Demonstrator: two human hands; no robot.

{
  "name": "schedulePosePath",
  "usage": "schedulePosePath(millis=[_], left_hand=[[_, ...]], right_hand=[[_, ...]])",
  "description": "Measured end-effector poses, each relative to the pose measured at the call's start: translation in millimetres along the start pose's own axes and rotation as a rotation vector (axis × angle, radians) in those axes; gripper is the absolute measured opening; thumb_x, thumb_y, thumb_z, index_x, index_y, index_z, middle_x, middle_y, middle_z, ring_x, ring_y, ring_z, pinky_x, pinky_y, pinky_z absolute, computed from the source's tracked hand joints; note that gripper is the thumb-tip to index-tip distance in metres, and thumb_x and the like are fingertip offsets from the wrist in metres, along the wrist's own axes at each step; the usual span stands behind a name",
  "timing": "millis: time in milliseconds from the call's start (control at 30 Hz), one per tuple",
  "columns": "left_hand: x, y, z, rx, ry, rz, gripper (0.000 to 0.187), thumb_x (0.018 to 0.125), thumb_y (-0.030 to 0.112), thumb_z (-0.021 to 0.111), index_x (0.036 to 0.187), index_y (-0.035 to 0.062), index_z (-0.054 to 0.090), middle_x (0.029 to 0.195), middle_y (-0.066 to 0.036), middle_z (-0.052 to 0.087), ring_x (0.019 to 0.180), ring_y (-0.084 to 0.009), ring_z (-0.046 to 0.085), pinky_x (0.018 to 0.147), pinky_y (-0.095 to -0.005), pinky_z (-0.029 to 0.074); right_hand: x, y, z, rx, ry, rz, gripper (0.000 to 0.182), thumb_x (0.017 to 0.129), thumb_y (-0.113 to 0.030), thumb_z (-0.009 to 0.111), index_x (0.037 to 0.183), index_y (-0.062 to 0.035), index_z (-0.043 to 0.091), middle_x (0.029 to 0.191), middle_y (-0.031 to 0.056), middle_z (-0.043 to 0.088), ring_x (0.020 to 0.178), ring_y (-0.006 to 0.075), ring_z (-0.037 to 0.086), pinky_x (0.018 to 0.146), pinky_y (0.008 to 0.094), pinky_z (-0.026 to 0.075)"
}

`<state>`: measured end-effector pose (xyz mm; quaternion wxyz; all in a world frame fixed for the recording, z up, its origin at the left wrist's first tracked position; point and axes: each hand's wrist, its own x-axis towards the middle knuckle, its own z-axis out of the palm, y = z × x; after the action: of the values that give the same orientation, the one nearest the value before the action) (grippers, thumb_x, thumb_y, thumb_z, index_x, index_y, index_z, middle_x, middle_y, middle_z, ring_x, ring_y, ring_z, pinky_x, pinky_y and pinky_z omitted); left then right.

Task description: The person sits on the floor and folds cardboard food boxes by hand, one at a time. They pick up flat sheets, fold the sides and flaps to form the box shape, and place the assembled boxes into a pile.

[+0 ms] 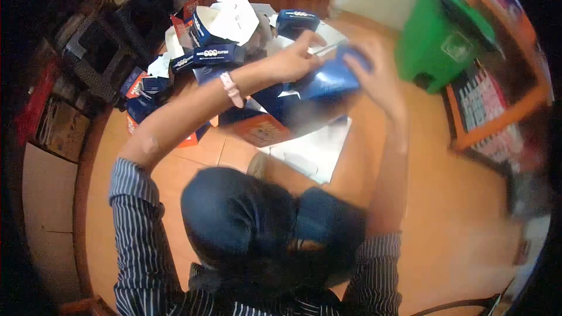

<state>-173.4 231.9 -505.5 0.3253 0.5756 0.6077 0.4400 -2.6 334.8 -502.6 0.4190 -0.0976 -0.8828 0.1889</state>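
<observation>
My right hand [377, 73] grips a shiny dark-blue carton [331, 77], thumb laid along its surface and fingers behind, slightly smeared by motion. To the left, my left hand [295, 59] reaches over the pile, wearing a pale pink wristband [231, 88]. Its fingers are bent and apart, with fingertips right at the carton's far-left side. Below both hands, a larger blue-and-orange box [260, 130] is blurred along its edge. A white cardboard sheet [316, 155] lies on the floor in front of it.
Folded blue, white and orange cartons [216, 54] are heaped beyond my left arm. A green bin [436, 35] stands at the right by the wall, beside an orange shelf [486, 123] of packed goods. Dark stools [93, 44] and a cabinet [50, 187] line the left.
</observation>
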Motion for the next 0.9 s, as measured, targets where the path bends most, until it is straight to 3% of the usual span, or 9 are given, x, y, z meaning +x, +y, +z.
schedulePosePath(millis=[100,233,267,333,467,633,733,867,900], left_hand=[[51,-40,-31,0.164,0.052,0.168,0.037,0.086,0.007,0.05,0.117,0.0078,0.031,0.07,-0.005,0.053,0.062,-0.0078,0.048,0.052,-0.0236,0.037],[108,-65,-83,0.111,0.045,0.095,0.034,0.087,0.009,0.05,0.117,0.0069,0.033,0.075,-0.006,0.054,0.068,-0.0073,0.048,0.058,-0.0238,0.04],[121,-68,-102,0.097,0.023,0.068,0.031,0.087,0.009,0.05,0.115,0.0067,0.037,0.086,-0.011,0.056,0.078,-0.0144,0.054,0.068,-0.0256,0.042],[119,-38,-132,0.473,0.367,0.57,0.032,0.081,0.012,0.056,0.111,0.008,0.044,0.103,-0.014,0.055,0.098,-0.0258,0.053,0.084,-0.0356,0.04],[72,17,-185,0.904,1.157,0.739,0.029,0.067,0.035,0.066,0.088,0.0154,0.061,0.127,-0.015,0.041,0.121,-0.0381,0.03,0.1,-0.0502,0.019],[88,124,-293,0.672,1.693,0.417,0.048,0.078,0.046,0.054,0.118,0.0202,0.051,0.14,-0.025,0.013,0.125,-0.0474,0.012,0.099,-0.0607,0.008],[73,187,-371,0.438,2.101,0.777,0.051,0.078,0.039,0.058,0.124,0.0209,0.045,0.136,-0.03,0.018,0.122,-0.048,0.021,0.098,-0.0595,0.013],[17,246,-471,0.637,2.027,0.811,0.051,0.081,0.043,0.054,0.126,0.0211,0.043,0.134,-0.029,0.021,0.121,-0.0446,0.025,0.098,-0.053,0.018],[-12,272,-491,0.615,1.956,0.69,0.049,0.085,0.04,0.051,0.122,0.0086,0.044,0.138,-0.023,0.005,0.131,-0.0431,0.008,0.105,-0.0487,0.011]], right_hand=[[44,61,46,0.288,-0.465,0.076,0.02,0.083,-0.014,0.056,0.096,0.0013,0.058,0.097,0.0134,0.056,0.093,0.0242,0.054,0.082,0.0321,0.042],[96,112,94,0.413,-0.321,0.171,0.018,0.086,-0.013,0.054,0.092,0.0039,0.059,0.088,0.0102,0.057,0.086,0.0194,0.054,0.079,0.0293,0.041],[109,120,102,0.427,-0.339,0.143,0.018,0.086,-0.013,0.054,0.092,0.0039,0.059,0.088,0.0102,0.057,0.086,0.0194,0.054,0.079,0.0293,0.041],[138,135,110,0.344,-0.208,0.28,0.018,0.087,-0.014,0.053,0.088,0.0029,0.059,0.083,0.0071,0.056,0.082,0.0163,0.053,0.078,0.0273,0.041],[232,94,58,0.346,0.044,0.285,0.018,0.089,-0.015,0.052,0.082,0.0005,0.057,0.086,0.0045,0.054,0.085,0.013,0.05,0.08,0.0253,0.039],[372,-67,21,0.297,0.242,-0.136,0.022,0.092,-0.014,0.047,0.092,0.0067,0.055,0.099,0.0107,0.051,0.095,0.0172,0.049,0.087,0.0296,0.038],[442,-151,23,0.217,0.333,-0.138,0.03,0.094,-0.019,0.045,0.102,0.0084,0.053,0.103,0.0126,0.051,0.097,0.0185,0.049,0.087,0.0298,0.039],[527,-275,43,0.252,0.344,-0.323,0.035,0.095,-0.024,0.038,0.094,0.0089,0.048,0.101,0.0151,0.045,0.099,0.0261,0.048,0.091,0.04,0.04],[546,-307,45,0.302,0.355,-0.391,0.036,0.095,-0.026,0.038,0.092,0.0084,0.048,0.1,0.0152,0.043,0.1,0.028,0.047,0.093,0.0441,0.038]])
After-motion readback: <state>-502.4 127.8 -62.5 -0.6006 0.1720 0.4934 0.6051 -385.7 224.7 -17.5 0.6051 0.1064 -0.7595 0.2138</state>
